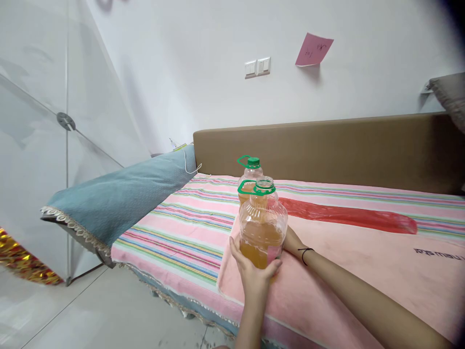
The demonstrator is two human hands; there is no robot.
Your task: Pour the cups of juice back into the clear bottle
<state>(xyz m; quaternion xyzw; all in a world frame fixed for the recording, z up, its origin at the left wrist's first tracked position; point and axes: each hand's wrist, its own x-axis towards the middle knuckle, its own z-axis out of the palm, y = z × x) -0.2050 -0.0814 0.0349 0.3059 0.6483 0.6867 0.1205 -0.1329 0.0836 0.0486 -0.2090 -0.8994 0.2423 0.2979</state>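
Note:
A large clear plastic bottle (pixel 263 237), part full of amber liquid, stands upright over the pink blanket. Its mouth (pixel 265 182) is uncapped, with a green carrying ring (pixel 247 187) round the neck. My left hand (pixel 252 269) grips its lower near side, thumb on the right and fingers on the left. My right hand (pixel 290 240) reaches against its right side; the bottle hides the fingers. Right behind stands a second bottle (pixel 250 173) with a green cap (pixel 253 161) and its own green ring, partly covered by the front one.
A pink blanket (pixel 327 261) lies over the striped bed sheet (pixel 174 228). Behind the bottles stretches a shiny red plastic strip (pixel 356 216). A brown headboard (pixel 319 150) runs along the wall, and a blue padded side (pixel 123 194) borders the bed's left.

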